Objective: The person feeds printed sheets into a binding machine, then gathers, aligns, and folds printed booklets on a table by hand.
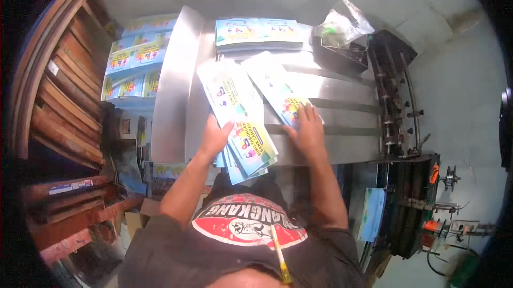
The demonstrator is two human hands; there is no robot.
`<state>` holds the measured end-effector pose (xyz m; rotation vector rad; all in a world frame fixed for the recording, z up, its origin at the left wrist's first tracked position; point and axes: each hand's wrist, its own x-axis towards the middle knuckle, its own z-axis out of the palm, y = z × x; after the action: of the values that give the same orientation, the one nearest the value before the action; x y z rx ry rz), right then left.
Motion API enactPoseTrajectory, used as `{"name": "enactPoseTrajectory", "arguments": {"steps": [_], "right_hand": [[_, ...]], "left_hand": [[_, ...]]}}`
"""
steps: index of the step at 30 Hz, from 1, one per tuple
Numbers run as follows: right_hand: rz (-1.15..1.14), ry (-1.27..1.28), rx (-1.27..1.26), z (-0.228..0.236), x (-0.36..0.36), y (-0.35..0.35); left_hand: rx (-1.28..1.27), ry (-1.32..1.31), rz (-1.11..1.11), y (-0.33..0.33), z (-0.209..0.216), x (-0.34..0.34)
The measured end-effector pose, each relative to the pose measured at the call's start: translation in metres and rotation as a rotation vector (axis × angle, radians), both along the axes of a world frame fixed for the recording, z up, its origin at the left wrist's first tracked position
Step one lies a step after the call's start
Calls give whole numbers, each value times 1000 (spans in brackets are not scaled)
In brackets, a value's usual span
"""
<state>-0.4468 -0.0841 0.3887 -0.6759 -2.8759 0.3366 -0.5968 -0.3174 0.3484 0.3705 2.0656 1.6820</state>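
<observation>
My left hand grips the left edge of a fanned stack of printed booklet covers, long blue, yellow and white sheets with small cartoon figures. The thumb lies on top; the other fingers are hidden beneath. Its lower end overhangs the table's near edge, towards my body. To the right, my right hand is closed around the lower end of a second, thinner bundle of covers, thumb at the left corner and fingers along the right edge. The two bundles slant and touch or nearly touch near their far ends.
Both bundles are over a metal table with dark slots. Behind them sits a neat pile of covers. A dark box with a plastic bag stands far right, beside a roller mechanism. More covers are stacked left, near wooden boards.
</observation>
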Motion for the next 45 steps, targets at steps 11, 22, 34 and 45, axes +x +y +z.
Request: {"name": "enactPoseTrajectory", "arguments": {"steps": [11, 22, 34, 45], "right_hand": [[130, -224, -614, 80, -16, -77], [124, 466, -803, 50, 41, -2], [202, 443, -960, -11, 68, 9], [129, 655, -1301, 4, 68, -17]], "left_hand": [[-229, 10, 19, -6, 23, -12], [-536, 612, -744, -6, 180, 2], [-682, 817, -687, -12, 131, 23], [235, 68, -160, -81, 52, 34]]}}
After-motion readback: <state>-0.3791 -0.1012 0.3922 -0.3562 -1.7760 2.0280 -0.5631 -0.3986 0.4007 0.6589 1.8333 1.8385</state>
